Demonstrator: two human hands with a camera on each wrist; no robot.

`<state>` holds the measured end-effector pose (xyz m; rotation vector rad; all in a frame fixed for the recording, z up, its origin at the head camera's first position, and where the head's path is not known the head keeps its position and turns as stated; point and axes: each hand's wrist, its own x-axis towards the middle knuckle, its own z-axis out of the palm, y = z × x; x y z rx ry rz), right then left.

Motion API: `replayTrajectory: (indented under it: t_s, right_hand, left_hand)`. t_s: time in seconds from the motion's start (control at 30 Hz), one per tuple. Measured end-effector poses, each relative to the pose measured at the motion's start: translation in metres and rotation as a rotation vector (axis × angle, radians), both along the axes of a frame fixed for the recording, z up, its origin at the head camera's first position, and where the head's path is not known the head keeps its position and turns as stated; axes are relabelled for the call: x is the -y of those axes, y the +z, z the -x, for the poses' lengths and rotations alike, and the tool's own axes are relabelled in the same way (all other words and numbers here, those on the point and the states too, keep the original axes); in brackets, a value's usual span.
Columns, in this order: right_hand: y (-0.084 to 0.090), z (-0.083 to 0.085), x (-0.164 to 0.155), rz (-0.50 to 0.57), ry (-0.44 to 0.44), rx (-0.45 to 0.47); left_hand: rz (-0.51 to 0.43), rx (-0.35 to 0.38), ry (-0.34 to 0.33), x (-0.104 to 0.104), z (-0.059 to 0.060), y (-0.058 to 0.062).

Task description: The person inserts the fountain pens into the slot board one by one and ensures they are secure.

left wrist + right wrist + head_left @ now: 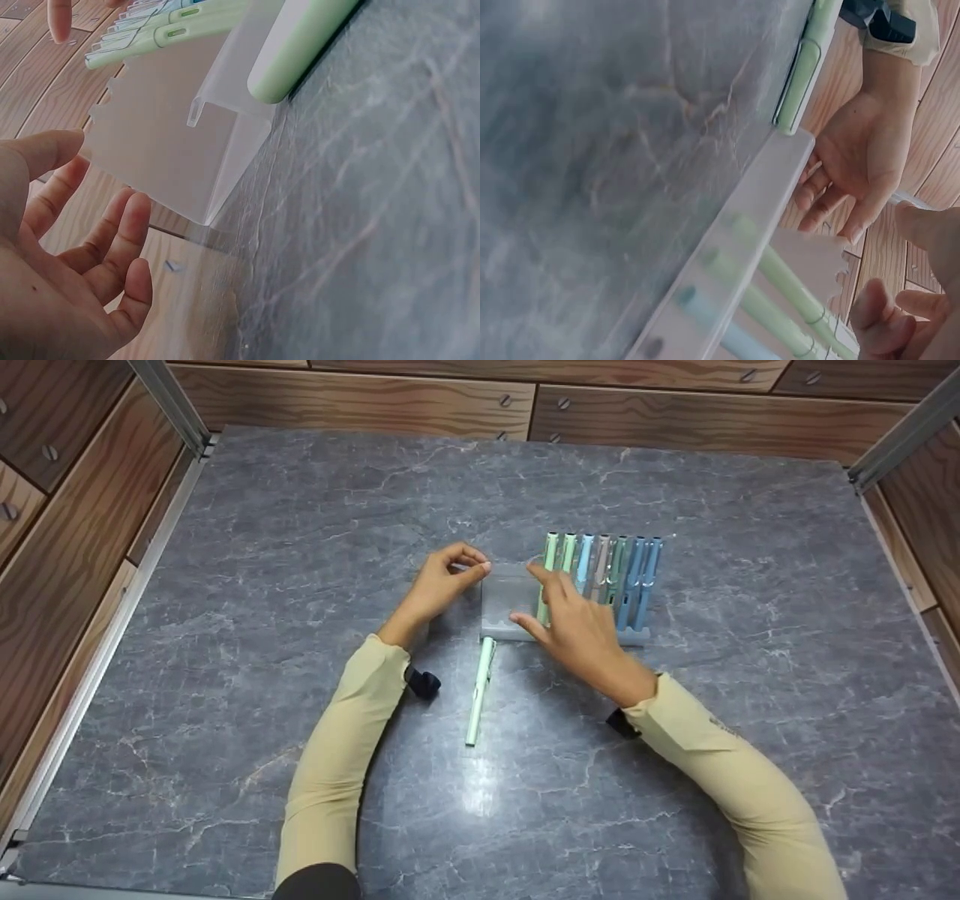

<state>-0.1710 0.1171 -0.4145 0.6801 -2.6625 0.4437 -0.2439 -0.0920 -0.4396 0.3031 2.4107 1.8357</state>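
A translucent pen stand lies on the tabletop, its left part bare. At its far left corner, my left hand pinches the edge between thumb and index finger, the other fingers loosely bent. Several capped pens in greens, blues and greyish brown fill the right part in a row. Over the leftmost pens hovers my right hand, thumb and index finger spread apart and holding nothing; whether it touches a pen cannot be told. A light green pen lies before the stand's front left corner, also visible in the left wrist view.
The grey marbled tabletop extends around the stand. Wood-patterned panels border it at the back and sides, with metal posts at the far corners. Each wrist carries a dark strapped device.
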Motion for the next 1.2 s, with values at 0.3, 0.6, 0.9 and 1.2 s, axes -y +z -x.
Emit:
replayTrajectory:
  t_s: [0.3, 0.6, 0.9, 1.2]
  right_hand:
    - [-0.006, -0.007, 0.004, -0.002, 0.046, 0.067]
    - [-0.011, -0.013, 0.010, 0.029, 0.066, 0.284]
    - [-0.014, -0.017, 0.015, 0.027, 0.100, 0.447]
    - [-0.017, -0.015, 0.017, -0.011, 0.120, 0.607]
  left_hand:
    - [-0.006, 0.008, -0.006, 0.001, 0.000, -0.001]
    - [-0.002, -0.007, -0.006, 0.001, 0.001, -0.002]
    - [-0.018, 0.008, -0.012, 0.001, 0.000, 0.000]
    - [-0.024, 0.020, 0.005, 0.000, 0.000, -0.001]
